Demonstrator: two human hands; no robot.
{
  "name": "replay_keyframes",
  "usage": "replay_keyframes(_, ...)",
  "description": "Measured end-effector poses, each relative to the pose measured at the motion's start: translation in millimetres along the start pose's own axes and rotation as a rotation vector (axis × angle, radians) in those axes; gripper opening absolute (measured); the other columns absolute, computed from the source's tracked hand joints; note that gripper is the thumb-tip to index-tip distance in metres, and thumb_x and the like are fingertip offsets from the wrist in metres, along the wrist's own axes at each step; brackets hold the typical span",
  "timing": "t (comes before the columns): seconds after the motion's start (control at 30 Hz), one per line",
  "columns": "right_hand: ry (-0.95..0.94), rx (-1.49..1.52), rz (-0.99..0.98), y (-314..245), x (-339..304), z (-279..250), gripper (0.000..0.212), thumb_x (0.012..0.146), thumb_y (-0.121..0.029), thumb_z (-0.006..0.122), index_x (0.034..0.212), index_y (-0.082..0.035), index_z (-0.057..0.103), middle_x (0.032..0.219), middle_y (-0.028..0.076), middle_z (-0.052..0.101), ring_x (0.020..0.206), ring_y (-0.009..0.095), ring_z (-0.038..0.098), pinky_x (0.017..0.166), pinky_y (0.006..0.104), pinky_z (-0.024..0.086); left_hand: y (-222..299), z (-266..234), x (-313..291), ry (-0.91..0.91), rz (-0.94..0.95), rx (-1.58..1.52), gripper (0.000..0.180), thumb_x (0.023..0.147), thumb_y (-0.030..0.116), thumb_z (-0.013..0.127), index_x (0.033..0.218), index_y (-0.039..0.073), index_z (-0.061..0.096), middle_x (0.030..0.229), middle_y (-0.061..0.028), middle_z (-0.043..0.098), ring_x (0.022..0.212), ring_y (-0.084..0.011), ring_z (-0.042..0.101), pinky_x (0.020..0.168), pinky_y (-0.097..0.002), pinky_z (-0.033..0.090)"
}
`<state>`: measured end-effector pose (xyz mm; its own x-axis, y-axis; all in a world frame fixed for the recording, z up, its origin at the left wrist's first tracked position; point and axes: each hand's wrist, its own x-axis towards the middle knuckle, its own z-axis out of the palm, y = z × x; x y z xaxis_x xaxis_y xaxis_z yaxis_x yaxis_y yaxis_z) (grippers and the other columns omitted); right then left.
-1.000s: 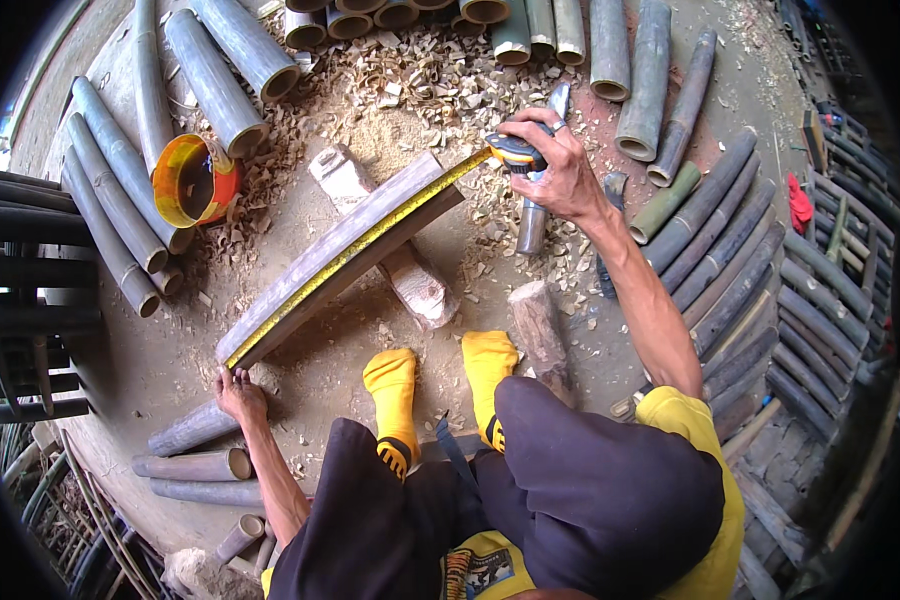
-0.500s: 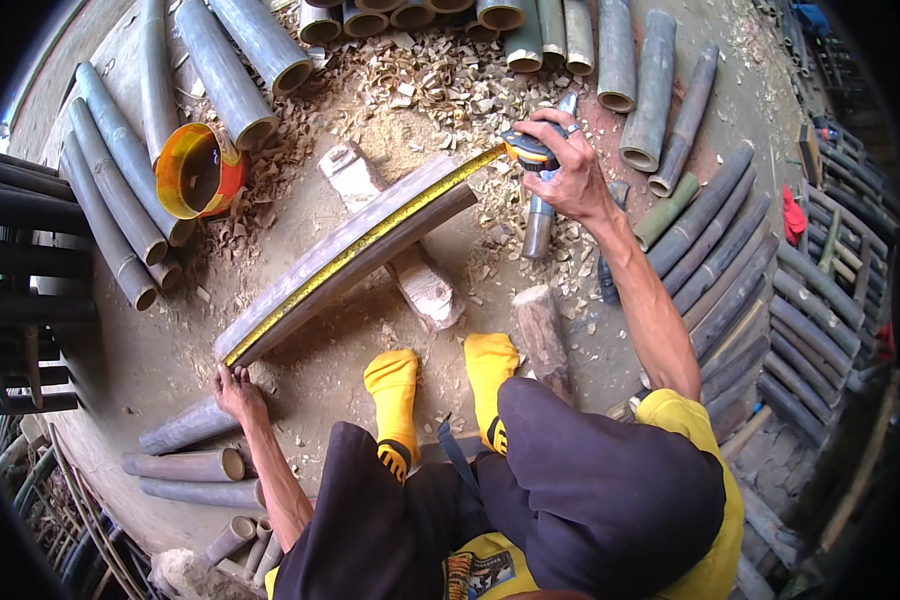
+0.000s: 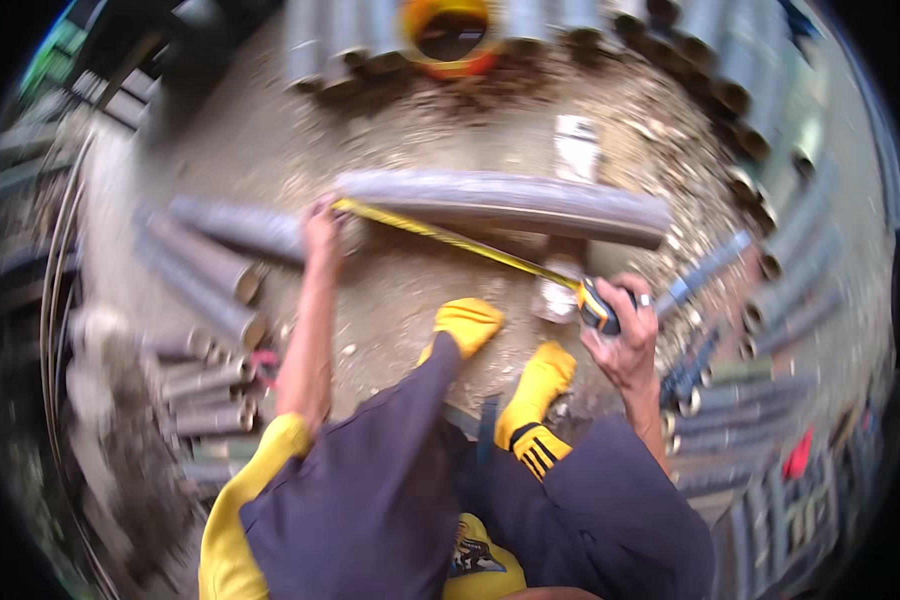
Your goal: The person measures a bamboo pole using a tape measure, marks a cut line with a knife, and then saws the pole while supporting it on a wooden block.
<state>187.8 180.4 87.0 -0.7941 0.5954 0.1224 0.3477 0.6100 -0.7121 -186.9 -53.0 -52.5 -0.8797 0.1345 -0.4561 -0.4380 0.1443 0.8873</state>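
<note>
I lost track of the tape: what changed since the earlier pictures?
The right hand brought the black-and-orange tape measure case toward the yellow-socked feet, swinging its yellow blade away from the long grey-brown bamboo piece, with less drawn out. The view turned. The left hand still holds the blade's end.

head-worn fisheye, looking straight down

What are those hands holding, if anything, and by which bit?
A tape measure. The right hand grips its case; the left hand is at the free end of its yellow blade, too blurred to tell the grip.
</note>
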Motion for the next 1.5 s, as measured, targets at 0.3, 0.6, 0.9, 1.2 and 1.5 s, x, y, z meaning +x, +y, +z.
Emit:
replay_keyframes(0.3, -0.120, 0.150, -0.016, -44.9, -23.3, 73.6, 0.039, 0.071, -0.012, 0.073, 0.106, -0.001, 0.059, 0.093, 0.018, 0.058, 0.085, 0.034, 0.059, 0.072, 0.0408, 0.050, 4.3, 52.8, -106.9, 0.057, 0.172, 0.030, 0.008, 0.091, 0.007, 0.056, 0.086, 0.001, 0.056, 0.079, -0.0051, 0.060, 0.055, -0.0095, 0.055, 0.045, -0.0229, 0.048)
replay_keyframes(0.6, 0.183, 0.157, 0.414, 4.9, -74.7, 43.7, 0.027, 0.078, -0.009, 0.068, 0.101, 0.001, 0.058, 0.090, 0.014, 0.058, 0.079, 0.027, 0.056, 0.073, 0.0356, 0.046, 16.3, 156.2, -146.1, -0.610, 1.097, 0.808, 0.073, 0.063, 0.023, 0.080, 0.126, 0.012, 0.047, 0.113, -0.0126, 0.053, 0.106, -0.0281, 0.052, 0.086, -0.0478, 0.044)
replay_keyframes(0.9, 0.045, 0.012, 0.486, -0.3, -90.7, 51.6, 0.027, 0.078, -0.014, 0.070, 0.097, 0.002, 0.058, 0.086, 0.017, 0.059, 0.076, 0.030, 0.057, 0.070, 0.0387, 0.046, 64.6, 118.2, -49.9, -0.997, 0.883, 1.654, 0.092, 0.054, 0.033, 0.082, 0.133, 0.018, 0.038, 0.121, -0.0080, 0.051, 0.114, -0.0277, 0.049, 0.098, -0.0495, 0.038)
replay_keyframes(1.2, 0.041, 0.012, 0.521, -9.0, -86.2, 59.4, 0.027, 0.078, -0.014, 0.069, 0.097, 0.001, 0.058, 0.086, 0.017, 0.058, 0.079, 0.031, 0.056, 0.072, 0.0391, 0.044, 98.2, -84.6, 24.2, -0.605, 0.920, 1.420, 0.073, 0.058, 0.007, 0.068, 0.128, 0.012, 0.046, 0.128, -0.0108, 0.049, 0.123, -0.0278, 0.045, 0.103, -0.0547, 0.033)
replay_keyframes(1.5, 0.105, 0.018, 0.511, 0.2, -80.6, 53.1, 0.031, 0.073, -0.014, 0.075, 0.098, -0.003, 0.062, 0.090, 0.014, 0.061, 0.081, 0.029, 0.060, 0.073, 0.0370, 0.047, 99.4, -59.0, 17.0, -0.929, 0.920, 1.453, 0.087, 0.039, 0.029, 0.080, 0.119, 0.013, 0.052, 0.108, -0.0093, 0.057, 0.106, -0.0316, 0.051, 0.090, -0.0440, 0.039)
